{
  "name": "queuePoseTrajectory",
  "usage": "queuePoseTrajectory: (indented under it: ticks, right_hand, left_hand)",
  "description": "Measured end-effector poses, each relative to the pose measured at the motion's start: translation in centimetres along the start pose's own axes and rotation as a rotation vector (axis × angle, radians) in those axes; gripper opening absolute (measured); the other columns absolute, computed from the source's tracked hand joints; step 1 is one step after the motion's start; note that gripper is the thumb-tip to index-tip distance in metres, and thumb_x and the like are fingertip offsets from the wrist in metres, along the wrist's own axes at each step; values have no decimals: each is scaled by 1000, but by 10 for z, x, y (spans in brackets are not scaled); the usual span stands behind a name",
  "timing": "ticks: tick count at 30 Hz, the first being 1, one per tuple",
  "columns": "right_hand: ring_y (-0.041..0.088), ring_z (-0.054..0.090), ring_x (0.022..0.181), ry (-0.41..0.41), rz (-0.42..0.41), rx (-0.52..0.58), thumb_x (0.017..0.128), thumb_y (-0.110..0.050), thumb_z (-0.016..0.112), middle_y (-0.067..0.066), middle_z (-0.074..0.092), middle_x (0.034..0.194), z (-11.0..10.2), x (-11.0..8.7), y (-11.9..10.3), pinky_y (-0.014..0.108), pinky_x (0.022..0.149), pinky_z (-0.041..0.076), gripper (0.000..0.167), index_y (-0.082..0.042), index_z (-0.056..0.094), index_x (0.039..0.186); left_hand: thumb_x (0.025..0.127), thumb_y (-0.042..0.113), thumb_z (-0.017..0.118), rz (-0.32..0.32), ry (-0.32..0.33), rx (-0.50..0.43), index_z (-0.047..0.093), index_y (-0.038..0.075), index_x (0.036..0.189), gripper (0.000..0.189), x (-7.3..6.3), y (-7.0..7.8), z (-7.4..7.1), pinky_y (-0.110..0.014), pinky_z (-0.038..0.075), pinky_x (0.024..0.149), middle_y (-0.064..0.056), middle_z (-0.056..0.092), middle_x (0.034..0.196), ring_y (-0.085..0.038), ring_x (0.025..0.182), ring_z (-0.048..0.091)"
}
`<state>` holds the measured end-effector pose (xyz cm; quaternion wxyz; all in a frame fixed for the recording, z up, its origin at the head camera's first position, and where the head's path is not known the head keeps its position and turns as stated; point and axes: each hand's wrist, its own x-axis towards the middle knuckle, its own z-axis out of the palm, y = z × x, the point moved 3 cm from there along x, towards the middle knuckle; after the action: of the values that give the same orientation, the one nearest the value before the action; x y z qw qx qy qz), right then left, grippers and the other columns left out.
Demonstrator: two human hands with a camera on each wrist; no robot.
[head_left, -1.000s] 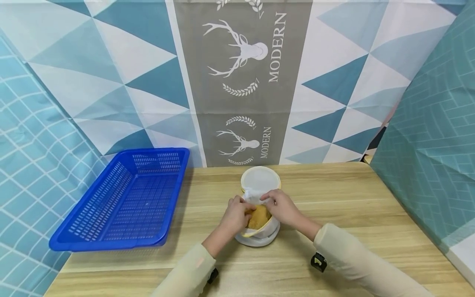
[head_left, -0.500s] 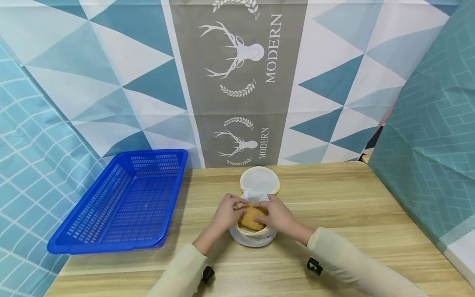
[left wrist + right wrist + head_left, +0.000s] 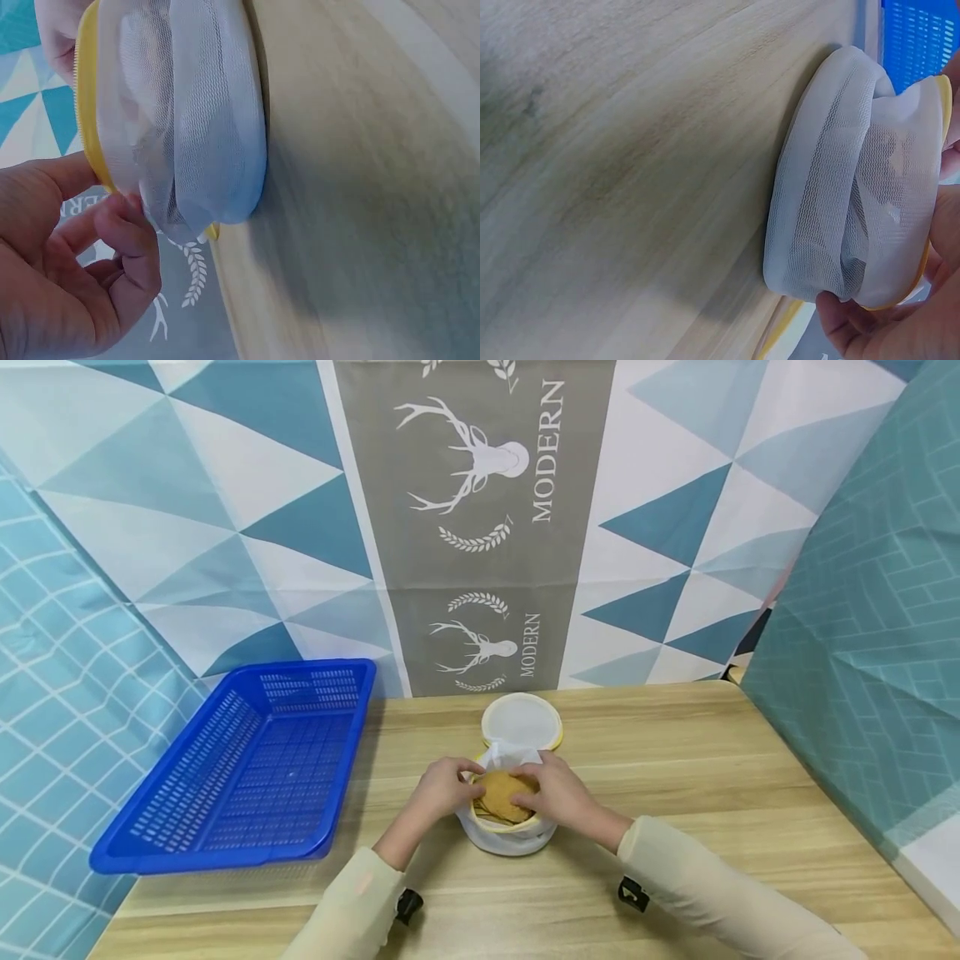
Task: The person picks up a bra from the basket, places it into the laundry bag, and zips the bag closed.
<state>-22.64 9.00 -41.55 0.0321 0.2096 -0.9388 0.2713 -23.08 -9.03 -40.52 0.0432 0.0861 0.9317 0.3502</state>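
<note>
So the round white mesh bag (image 3: 517, 842) sits mid-surface, right between the 2 hands: directly right of the left hand (image 3: 442, 789), directly left of the right hand (image 3: 562, 789). Neither's nearer, since both pinch its yellow-zippered rim. Mustard cloth (image 3: 501, 795) lies inside; can't tell how firmly any fingertips touch it. No real long axis on something this round, but its mouth points up and the lid (image 3: 521, 722) flops back, away from the person.

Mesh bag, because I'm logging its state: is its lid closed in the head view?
No, the round lid lies back behind the opening, leaving the yellow-brown contents of the mesh bag uncovered.
</note>
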Motion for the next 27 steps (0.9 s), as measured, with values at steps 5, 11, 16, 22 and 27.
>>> queuePoseTrajectory:
  ticks: [5,11,16,22,27]
  right_hand:
    - [32,52,113,-21,10,1,77,-28,77,15,58,120,1,0,1,46,96,42,36,-11,69,108]
    - [31,53,112,-24,11,2,77,-27,76,15,59,119,1,0,1,46,95,43,35,-11,69,108]
    - [32,53,110,-26,-25,-26,77,-26,77,15,59,116,2,-2,1,46,95,43,34,-10,69,105]
    - [33,53,111,-56,-62,-46,76,-19,78,15,61,114,5,-3,2,46,96,42,32,-6,69,104]
    - [32,55,105,-53,-114,-95,77,-11,74,14,63,107,5,-3,2,46,92,44,26,-6,69,102]
  left_hand:
    - [79,17,71,-3,-72,69,71,9,105,27,-1,5,0,-25,45,57,-10,68,102,-14,67,57]
    - [80,6,63,-22,-154,46,65,1,113,33,0,7,-2,-22,44,44,-12,66,82,-11,44,51]
    - [84,2,53,-44,-114,-72,62,-7,113,32,7,7,-1,-21,45,45,-8,55,67,-9,47,51]
    - [84,0,48,-101,-47,-213,61,-9,112,33,14,3,1,-23,49,47,-5,55,56,-10,44,53]
    - [86,1,49,-144,12,-322,62,-9,111,30,20,2,-3,-22,48,46,-4,54,53,-8,43,52]
